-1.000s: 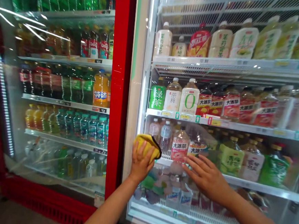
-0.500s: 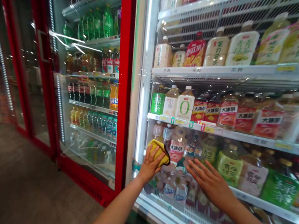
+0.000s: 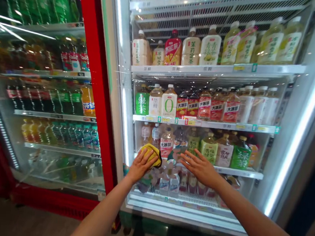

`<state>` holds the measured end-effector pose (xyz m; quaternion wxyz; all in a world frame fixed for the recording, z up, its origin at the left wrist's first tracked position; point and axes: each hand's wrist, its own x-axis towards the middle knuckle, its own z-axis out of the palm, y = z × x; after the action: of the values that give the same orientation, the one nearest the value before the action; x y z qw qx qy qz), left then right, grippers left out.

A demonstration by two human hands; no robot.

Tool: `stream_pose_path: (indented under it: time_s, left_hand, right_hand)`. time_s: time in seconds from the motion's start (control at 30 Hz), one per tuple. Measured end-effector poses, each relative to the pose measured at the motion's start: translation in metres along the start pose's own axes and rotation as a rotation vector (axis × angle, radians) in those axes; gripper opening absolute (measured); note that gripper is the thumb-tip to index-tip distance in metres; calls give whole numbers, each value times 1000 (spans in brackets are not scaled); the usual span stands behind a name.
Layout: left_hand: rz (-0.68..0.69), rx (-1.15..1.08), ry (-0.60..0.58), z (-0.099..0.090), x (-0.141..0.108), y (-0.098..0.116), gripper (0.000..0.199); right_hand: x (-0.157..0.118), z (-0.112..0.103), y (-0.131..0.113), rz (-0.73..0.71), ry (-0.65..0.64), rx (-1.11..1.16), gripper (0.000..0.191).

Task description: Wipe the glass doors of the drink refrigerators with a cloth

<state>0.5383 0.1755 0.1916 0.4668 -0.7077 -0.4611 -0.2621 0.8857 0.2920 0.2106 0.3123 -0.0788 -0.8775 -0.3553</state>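
My left hand [image 3: 140, 164] presses a folded yellow cloth [image 3: 152, 154] with a dark edge against the glass door of a lit drinks fridge. Its fingers lie over the cloth. To the right, my right hand [image 3: 198, 166] is spread, fingers apart and holding nothing, at the glass. Between and below the hands, a flower-patterned patch [image 3: 167, 166] shows on the glass, possibly a reflection. Behind the door, bottles stand on shelves, among them a red-labelled bottle [image 3: 166, 144] just right of the cloth.
A red-framed fridge [image 3: 95, 73] with green, orange and dark bottles stands on the left. White shelves [image 3: 218, 69] cross the fridge in front of me, and a bright light strip [image 3: 298, 143] runs down its right side. Dark floor [image 3: 53, 223] shows at the bottom left.
The view has swung right, so the fridges sit further left and the right light strip now shows. Both hands remain near the same part of the glass.
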Motion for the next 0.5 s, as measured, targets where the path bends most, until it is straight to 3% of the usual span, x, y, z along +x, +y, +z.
stream_pose_path:
  time_s: [0.1, 0.2, 0.3, 0.4, 0.5]
  left_hand:
    - [-132, 25, 120, 6, 38, -6, 64]
    - [-202, 20, 177, 21, 76, 13, 68]
    - [60, -45, 96, 28, 75, 35, 61]
    - [330, -108, 18, 21, 51, 35, 57]
    - [296, -127, 34, 15, 51, 25, 53]
  right_hand:
    - [-9, -9, 3, 67, -11, -57, 51]
    - [-12, -12, 1, 130, -25, -84, 57]
    - [-16, -11, -4, 168, -62, -81, 59]
    - [-28, -11, -5, 159, -95, -82, 58]
    - [-45, -14, 2, 160, -103, -104, 57]
